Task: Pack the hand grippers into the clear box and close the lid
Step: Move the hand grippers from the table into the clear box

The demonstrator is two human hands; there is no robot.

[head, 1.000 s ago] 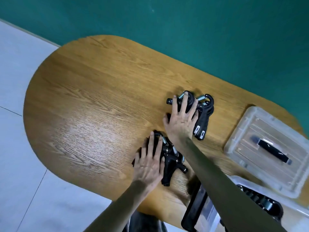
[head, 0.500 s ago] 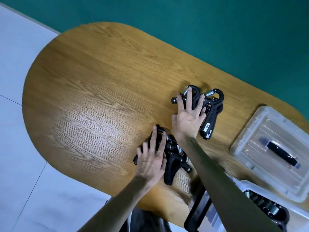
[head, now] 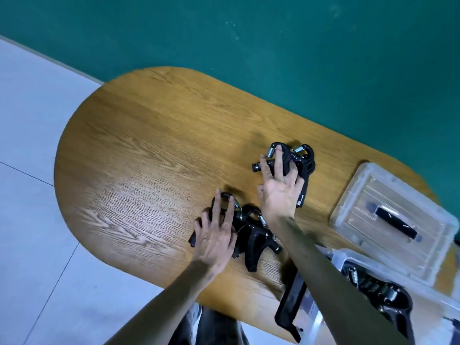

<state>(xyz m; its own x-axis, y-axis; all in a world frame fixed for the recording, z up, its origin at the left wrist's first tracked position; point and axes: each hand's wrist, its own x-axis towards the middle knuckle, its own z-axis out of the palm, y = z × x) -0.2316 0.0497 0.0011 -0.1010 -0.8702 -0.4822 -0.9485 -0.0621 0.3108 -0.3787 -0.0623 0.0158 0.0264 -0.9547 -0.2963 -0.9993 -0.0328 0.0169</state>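
Note:
Two heaps of black hand grippers with steel springs lie on the wooden table. My left hand lies on the near heap, fingers stretched over a ring end. My right hand is on the far heap, its fingers bent around the handles. The clear box stands open at the bottom right, partly behind my right forearm, and holds several grippers. Its clear lid, with a black handle, lies flat on the table beyond the box.
A black clasp hangs at the box's near end, over the table's front edge. A green wall runs behind the table. Pale tiled floor shows at the left and below. The table's left half is bare wood.
The fingers of my right hand have gone from flat to bent around the far heap. My left hand has stayed on the near heap. The view has pulled back.

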